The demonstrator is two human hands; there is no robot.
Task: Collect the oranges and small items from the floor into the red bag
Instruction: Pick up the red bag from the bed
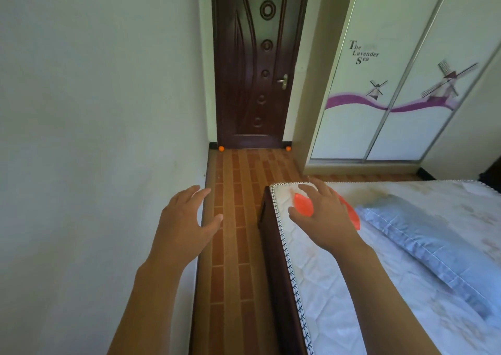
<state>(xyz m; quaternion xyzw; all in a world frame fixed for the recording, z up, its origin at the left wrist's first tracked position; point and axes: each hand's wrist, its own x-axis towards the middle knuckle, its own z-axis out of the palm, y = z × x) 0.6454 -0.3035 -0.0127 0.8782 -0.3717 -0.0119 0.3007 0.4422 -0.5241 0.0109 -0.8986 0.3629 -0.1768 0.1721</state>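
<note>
Two oranges (221, 148) (288, 148) lie on the floor (238, 219).

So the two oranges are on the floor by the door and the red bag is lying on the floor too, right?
Not quite. The two oranges do sit on the floor by the door, but the head view shows the red bag lying on the bed, under the right hand.

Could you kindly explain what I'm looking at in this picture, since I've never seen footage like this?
There is no machine here: a camera worn on a person's head looks forward and down at their own bare arms. The left hand is open over the brick-patterned floor, holding nothing. The right hand is spread over the red bag, which lies on the mattress beside a pillow; it has not closed on it. Two oranges sit on the floor at the foot of the dark door.
</note>
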